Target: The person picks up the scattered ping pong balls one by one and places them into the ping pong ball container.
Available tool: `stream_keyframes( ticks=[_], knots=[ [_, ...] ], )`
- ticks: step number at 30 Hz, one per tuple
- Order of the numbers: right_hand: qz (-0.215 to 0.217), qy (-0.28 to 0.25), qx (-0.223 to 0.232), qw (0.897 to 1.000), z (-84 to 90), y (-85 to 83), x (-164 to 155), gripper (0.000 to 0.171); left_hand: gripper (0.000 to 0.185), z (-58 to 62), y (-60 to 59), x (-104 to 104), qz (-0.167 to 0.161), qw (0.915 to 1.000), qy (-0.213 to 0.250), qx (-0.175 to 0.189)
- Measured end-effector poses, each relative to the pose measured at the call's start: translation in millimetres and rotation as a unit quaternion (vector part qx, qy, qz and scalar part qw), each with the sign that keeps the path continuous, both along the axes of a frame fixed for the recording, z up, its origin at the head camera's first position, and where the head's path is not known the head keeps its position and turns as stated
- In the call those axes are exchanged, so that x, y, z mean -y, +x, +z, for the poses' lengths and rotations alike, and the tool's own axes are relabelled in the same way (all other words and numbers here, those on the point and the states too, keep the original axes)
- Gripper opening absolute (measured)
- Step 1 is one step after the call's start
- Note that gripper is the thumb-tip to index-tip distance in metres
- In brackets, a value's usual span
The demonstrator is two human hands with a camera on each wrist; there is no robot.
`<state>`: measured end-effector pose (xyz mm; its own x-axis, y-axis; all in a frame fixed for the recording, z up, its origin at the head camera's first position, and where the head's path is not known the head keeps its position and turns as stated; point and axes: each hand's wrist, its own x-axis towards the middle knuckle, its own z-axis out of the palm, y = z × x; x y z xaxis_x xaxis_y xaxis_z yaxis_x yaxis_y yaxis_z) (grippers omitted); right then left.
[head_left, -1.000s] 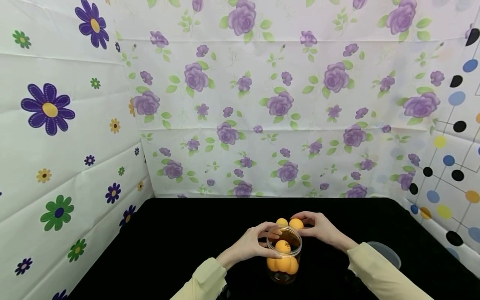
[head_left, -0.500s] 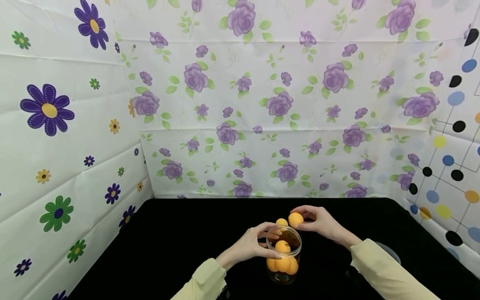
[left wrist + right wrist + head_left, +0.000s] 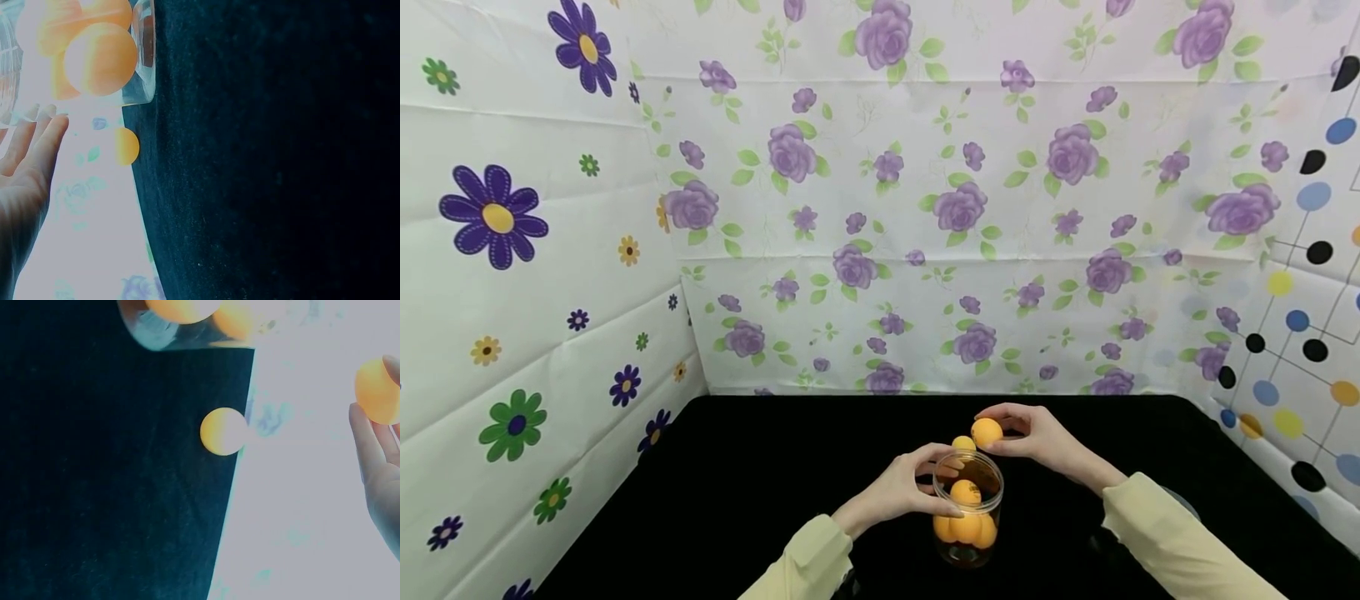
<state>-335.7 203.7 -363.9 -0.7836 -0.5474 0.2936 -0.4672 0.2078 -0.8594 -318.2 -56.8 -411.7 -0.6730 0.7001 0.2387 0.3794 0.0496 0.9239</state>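
Note:
My left hand (image 3: 904, 485) grips a clear round jar (image 3: 967, 557) near its open rim, with the thumb in front. Inside lie several orange ping-pong balls (image 3: 967, 528), one resting on top of the others. Behind and right of the rim, my right hand (image 3: 1037, 435) pinches another ping-pong ball (image 3: 987, 432) between thumb and fingers. The right wrist view shows this held ball (image 3: 375, 394) well above the black surface. One loose ping-pong ball (image 3: 222, 432) sits on the table just beyond the jar; in the head view the rim partly covers it.
A black cloth (image 3: 790, 467) covers the table. At the right, a translucent round lid-like disc (image 3: 1183, 502) shows past the right sleeve (image 3: 1172, 533), mostly hidden by it. Flower-patterned sheets (image 3: 880, 208) stand behind and at the left; a dotted sheet (image 3: 1300, 375) hangs on the right.
My right hand has lifted its ping-pong ball from behind the jar, upward and slightly left. The left hand and jar stay in place. The right sleeve now covers more of the disc.

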Motion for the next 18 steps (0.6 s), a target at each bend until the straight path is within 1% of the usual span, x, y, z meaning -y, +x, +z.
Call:
stream_keyframes(
  ticks=[8,12,18],
  knots=[
    [0.024,-0.013,0.016,1.000,11.0,4.6,10,0.042,0.061,0.6,-0.7,0,-0.002,1.0000,0.003,-0.002],
    [0.033,-0.013,0.014,0.999,14.8,7.8,12,0.042,0.059,0.4,-0.5,0,-0.001,1.0000,0.002,0.001],
    [0.058,-0.023,0.024,0.998,19.1,11.8,14,0.039,0.058,0.9,0.4,0,-0.001,1.0000,0.003,0.003]
  ],
)
